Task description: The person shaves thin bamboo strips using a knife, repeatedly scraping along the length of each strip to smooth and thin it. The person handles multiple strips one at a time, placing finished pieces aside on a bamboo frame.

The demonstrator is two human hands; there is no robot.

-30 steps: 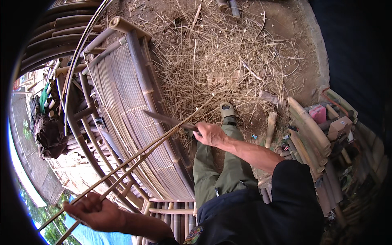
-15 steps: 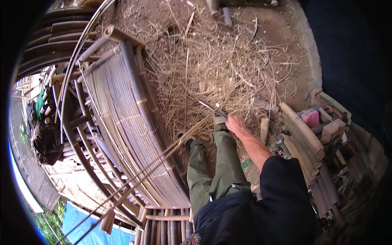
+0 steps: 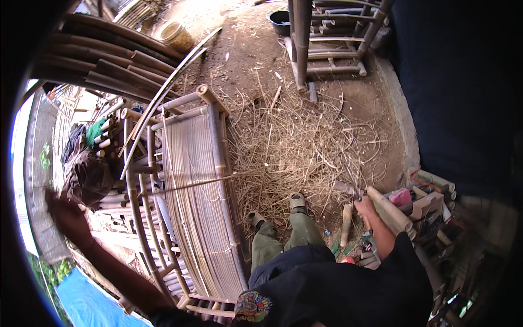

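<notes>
Right grip [image 3: 366, 207] closed round a dark narrow tool [image 3: 357, 193], maybe a knife, blade unclear; out beside the legs, probably for clearance. Left grip [image 3: 68, 219] out wide, dark: can't tell if open or holding. Bamboo strip [image 3: 201, 182] between grips, crossing over the slatted bamboo desk [image 3: 206, 234]; end toward left grip, contact unclear. Wide arms likely suit its length. Dirt floor ahead-left of right grip, littered with shavings [image 3: 305, 150]; bamboo log [image 3: 390, 210] just right of it, carton [image 3: 427, 206] farther right. Open-sided yard; blue tarp [image 3: 90, 300] below left grip.
</notes>
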